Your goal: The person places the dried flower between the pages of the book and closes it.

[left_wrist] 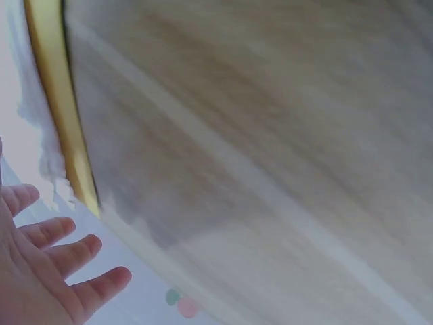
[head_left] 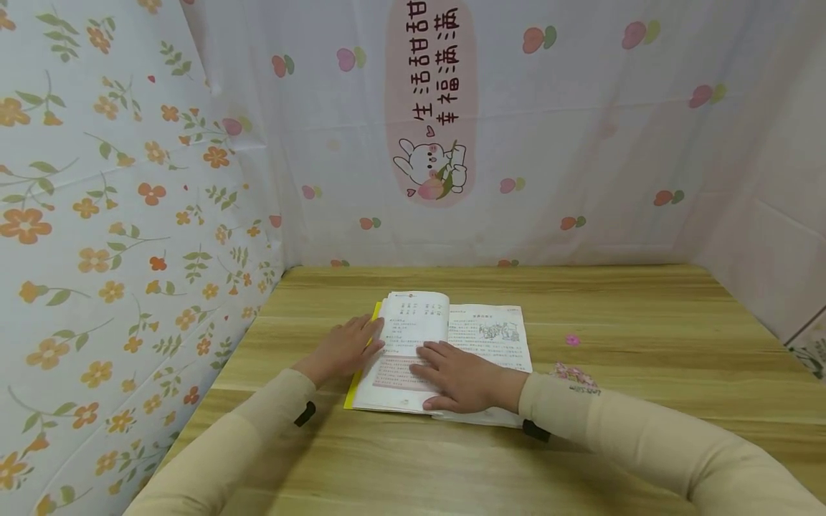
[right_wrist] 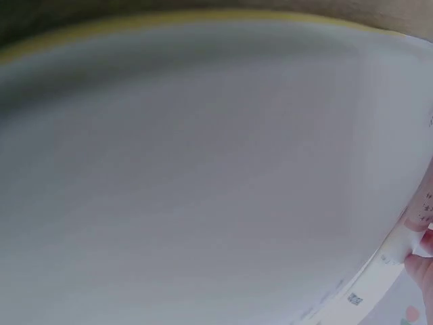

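Observation:
An open book point(head_left: 480, 331) with a yellow cover lies on the wooden table point(head_left: 632, 315). My left hand point(head_left: 345, 347) rests flat on the book's left edge, fingers straight. My right hand point(head_left: 454, 374) lies flat, palm down, across the lower part of the pages near the spine. In the left wrist view the left hand's fingers point(left_wrist: 51, 267) spread beside the yellow cover edge point(left_wrist: 61, 108). The right wrist view is a blurred white page point(right_wrist: 203, 176), with a fingertip point(right_wrist: 423, 261) at its right edge.
Patterned cloth walls close the table in on the left point(head_left: 116, 236), back point(head_left: 548, 143) and right point(head_left: 774, 236). A small pink flower piece point(head_left: 572, 340) and a pink floral cluster point(head_left: 574, 374) lie to the right of the book.

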`<state>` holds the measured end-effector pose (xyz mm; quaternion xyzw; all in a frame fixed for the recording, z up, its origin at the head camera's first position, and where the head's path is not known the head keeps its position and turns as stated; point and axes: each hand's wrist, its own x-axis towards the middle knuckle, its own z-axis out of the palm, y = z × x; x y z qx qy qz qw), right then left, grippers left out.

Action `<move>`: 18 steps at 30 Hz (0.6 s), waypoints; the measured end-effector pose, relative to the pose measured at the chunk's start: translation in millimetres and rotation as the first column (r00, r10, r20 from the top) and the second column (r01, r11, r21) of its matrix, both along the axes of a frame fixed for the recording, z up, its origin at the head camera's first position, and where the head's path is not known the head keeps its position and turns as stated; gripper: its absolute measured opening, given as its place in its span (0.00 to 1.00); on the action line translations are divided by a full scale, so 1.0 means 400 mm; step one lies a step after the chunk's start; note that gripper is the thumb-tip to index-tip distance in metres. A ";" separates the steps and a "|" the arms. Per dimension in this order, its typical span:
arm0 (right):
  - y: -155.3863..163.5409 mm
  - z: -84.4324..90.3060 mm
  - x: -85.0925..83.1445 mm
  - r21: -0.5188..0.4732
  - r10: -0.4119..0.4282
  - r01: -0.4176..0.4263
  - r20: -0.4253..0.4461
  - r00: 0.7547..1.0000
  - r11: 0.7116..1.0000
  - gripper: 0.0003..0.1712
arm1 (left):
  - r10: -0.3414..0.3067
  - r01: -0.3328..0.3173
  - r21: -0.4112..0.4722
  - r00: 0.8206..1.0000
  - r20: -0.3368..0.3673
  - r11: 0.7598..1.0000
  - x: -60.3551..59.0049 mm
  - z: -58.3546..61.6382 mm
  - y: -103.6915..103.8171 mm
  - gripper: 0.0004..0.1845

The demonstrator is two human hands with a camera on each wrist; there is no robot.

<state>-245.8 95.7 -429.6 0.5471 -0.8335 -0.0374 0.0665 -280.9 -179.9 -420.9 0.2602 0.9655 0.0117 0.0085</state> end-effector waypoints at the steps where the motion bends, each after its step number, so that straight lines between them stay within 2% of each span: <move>1: -0.001 0.000 -0.001 -0.001 0.004 -0.004 0.002 1.000 1.000 0.39 | 0.011 -0.011 -0.004 1.000 0.010 1.000 -0.002 0.002 0.003 0.32; 5: -0.003 -0.005 -0.006 0.022 0.004 -0.005 0.023 1.000 1.000 0.39 | 0.006 -0.005 -0.038 0.999 0.043 0.999 -0.010 -0.001 0.017 0.36; 10: -0.008 0.000 -0.006 0.068 -0.001 -0.002 0.041 0.999 0.998 0.39 | -0.018 0.023 -0.097 0.999 0.044 0.995 -0.014 -0.020 0.030 0.38; 18: -0.017 0.018 -0.004 0.134 -0.011 0.009 0.017 1.000 0.991 0.37 | 0.014 -0.008 -0.146 0.999 0.043 0.989 -0.010 -0.038 0.041 0.39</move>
